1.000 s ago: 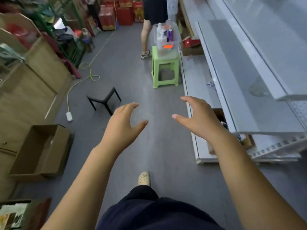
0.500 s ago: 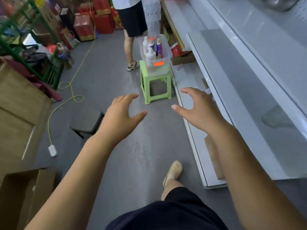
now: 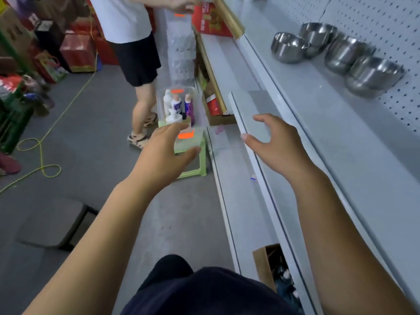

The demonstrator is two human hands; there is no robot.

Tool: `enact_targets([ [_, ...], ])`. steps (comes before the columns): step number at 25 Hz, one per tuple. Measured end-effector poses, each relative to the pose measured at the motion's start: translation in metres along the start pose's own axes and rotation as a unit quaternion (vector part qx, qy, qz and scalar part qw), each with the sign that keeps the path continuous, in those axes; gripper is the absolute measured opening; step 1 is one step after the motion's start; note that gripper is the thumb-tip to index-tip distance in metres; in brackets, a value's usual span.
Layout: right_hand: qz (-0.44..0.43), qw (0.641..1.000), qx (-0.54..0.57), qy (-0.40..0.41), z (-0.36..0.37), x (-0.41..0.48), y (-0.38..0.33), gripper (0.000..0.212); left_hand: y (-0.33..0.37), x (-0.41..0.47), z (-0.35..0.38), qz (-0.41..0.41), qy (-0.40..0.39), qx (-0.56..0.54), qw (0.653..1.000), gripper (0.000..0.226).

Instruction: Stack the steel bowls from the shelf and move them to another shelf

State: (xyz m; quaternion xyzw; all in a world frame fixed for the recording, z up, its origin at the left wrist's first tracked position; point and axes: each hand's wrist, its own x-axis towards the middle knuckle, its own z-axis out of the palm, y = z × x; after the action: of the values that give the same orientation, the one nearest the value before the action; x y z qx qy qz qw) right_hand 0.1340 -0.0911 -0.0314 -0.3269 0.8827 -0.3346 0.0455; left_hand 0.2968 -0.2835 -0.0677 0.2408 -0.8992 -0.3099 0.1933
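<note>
Now left hand and right hand are hovering empty, fingers spread and curved.
Four steel bowls are sitting along the upper shelf's back edge, well apart from both hands; print on the red box and orange stickers is showing too blurred to read.

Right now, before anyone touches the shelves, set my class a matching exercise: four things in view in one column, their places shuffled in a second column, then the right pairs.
Things:
1. steel bowls
2. green stool
3. yellow cable
4. cardboard box

Places:
A. looped on the grey floor
B. under the clear bin of bottles
C. on the lowest shelf, at the bottom of the view
D. on the upper shelf, against the pegboard

Pairs: 1-D, 2-B, 3-A, 4-C
</note>
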Motion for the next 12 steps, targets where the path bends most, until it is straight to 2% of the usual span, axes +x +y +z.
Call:
enact_targets([
  [3, 0.02, 1.0, -0.002, 0.005, 0.001, 0.052, 0.014, 0.055, -0.008, 0.058, 0.013, 0.006, -0.012, -0.008, 1.0, 0.061],
  [7, 0.061, 0.997, 0.001, 0.047, 0.003, 0.118, 0.031, 0.054, -0.011, 0.155, 0.031, 0.056, -0.027, -0.024, 0.998, 0.057],
  [12, 0.168, 0.976, 0.014, 0.14, -0.005, 0.181, 0.051, 0.054, 0.008, 0.289, 0.053, 0.162, -0.13, -0.052, 0.977, 0.061],
])
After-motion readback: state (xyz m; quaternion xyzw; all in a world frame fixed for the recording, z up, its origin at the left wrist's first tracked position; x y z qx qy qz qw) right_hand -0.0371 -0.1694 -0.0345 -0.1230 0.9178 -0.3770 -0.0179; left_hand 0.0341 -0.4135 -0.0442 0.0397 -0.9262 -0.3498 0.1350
